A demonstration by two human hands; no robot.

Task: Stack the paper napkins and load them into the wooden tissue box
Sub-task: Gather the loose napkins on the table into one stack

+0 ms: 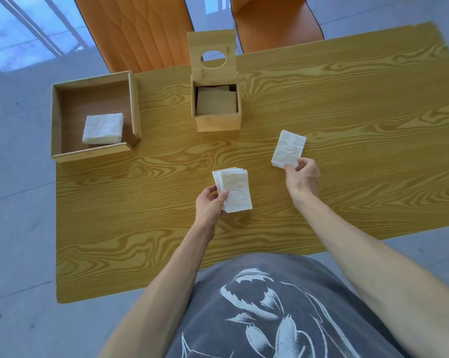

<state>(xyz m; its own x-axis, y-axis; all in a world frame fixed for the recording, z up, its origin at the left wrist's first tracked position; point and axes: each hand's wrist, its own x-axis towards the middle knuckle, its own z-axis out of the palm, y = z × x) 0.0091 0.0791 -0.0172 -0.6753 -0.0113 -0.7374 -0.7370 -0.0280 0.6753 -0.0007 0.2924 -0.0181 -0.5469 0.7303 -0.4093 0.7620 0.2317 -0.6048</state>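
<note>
My left hand [211, 202] grips a fanned stack of white napkins [235, 188] by its near left corner, just above the table's middle. To the right, my right hand [301, 177] pinches the near edge of a single white napkin [289, 148]. The wooden tissue box [217, 121] stands at the back centre, its lid [211, 43] with a round hole swung up and open. Inside it I see only brown surfaces. Another napkin stack [103, 129] lies in the wooden tray [55, 120] at the left.
The wood-grain table [347, 99] ends close at the left, just beyond the tray. Two orange chairs [140, 32] stand behind the far edge. My grey printed shirt fills the bottom of the view.
</note>
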